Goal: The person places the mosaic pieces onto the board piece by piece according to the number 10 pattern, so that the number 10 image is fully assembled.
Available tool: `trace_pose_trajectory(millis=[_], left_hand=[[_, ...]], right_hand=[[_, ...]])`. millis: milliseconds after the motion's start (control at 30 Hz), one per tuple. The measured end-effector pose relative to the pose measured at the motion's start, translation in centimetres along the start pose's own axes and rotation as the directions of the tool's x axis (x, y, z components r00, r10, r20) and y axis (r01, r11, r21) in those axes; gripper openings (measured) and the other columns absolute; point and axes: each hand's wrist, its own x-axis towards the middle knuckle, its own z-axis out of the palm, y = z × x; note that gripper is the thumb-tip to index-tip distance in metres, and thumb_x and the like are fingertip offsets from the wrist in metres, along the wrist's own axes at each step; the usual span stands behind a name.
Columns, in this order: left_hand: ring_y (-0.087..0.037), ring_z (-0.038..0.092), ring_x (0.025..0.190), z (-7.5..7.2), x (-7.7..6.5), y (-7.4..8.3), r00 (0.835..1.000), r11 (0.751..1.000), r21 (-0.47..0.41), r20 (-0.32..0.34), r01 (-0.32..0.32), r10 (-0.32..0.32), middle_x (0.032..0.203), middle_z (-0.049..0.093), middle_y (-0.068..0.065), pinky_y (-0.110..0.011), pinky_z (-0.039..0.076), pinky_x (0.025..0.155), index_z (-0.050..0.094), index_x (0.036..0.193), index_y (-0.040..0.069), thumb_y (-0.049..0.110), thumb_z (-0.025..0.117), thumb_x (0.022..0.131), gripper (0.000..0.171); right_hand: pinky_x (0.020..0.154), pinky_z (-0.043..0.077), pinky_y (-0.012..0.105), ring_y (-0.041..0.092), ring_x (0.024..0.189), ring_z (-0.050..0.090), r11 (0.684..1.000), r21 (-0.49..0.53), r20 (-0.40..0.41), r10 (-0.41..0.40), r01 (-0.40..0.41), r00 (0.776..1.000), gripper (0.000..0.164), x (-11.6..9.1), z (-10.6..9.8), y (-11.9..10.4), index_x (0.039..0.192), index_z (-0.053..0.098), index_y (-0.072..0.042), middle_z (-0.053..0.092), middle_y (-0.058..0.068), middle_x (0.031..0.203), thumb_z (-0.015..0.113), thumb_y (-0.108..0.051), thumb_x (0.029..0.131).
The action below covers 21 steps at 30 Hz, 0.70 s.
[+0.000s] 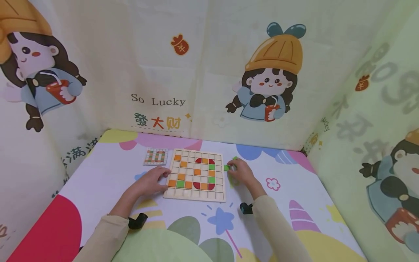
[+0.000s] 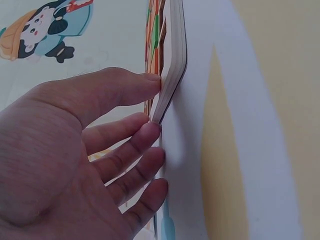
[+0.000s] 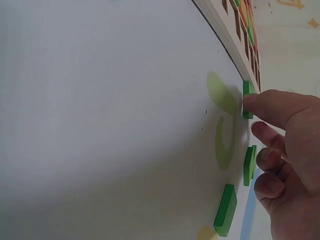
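A wooden grid board (image 1: 199,196) lies on the table, with orange tiles (image 1: 197,172), green tiles (image 1: 212,180) and rounded red tiles (image 1: 211,186) set in some of its cells. Along its left edge my left hand (image 1: 152,182) rests, thumb near the front corner, loosely bent fingers further back. The left wrist view shows that thumb (image 2: 150,84) touching the board's side. Beside the right edge, my right hand (image 1: 241,171) pinches a small green tile (image 3: 246,87), its thumb (image 3: 265,103) covering part of it. Two more green pieces (image 3: 249,166) (image 3: 226,210) lie close to the curled fingers.
Behind my left hand, a small pattern card (image 1: 155,156) with a coloured grid design lies left of the board. The tabletop (image 1: 281,225) carries a printed cloth. Printed curtains (image 1: 209,65) stand around the back and sides.
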Motion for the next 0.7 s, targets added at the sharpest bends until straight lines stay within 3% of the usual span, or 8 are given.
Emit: trace_pose_trajectory(millis=[267, 700], left_hand=[[-0.020, 0.050, 0.097, -0.05, 0.12, -0.10, 1.000, 1.000, -0.002, 0.000, 0.017, -0.017, 0.110, 0.057, -0.005, -0.040, 0.046, 0.088, 0.057, 0.126, 0.005, 0.015, 0.074, 0.079, 0.051], [-0.020, 0.049, 0.095, 0.04, 0.12, -0.15, 1.000, 1.000, 0.001, -0.006, 0.007, -0.007, 0.107, 0.056, -0.005, -0.039, 0.046, 0.086, 0.057, 0.126, 0.005, 0.015, 0.075, 0.079, 0.051]], right_hand=[[0.100, 0.046, 0.042, 0.023, 0.102, 0.056, 0.999, 0.008, 0.026, -0.039, 0.039, 0.999, 0.030, 0.68, -0.06, 0.23, 0.108, 0.071, -0.010, 0.063, 0.005, 0.107, 0.073, -0.007, 0.078], [0.090, 0.049, 0.040, 0.020, 0.090, 0.055, 0.997, -0.083, 0.067, 0.001, 0.005, 0.998, 0.026, 1.05, -0.15, -0.04, 0.101, 0.070, -0.007, 0.064, 0.004, 0.097, 0.076, -0.017, 0.077]])
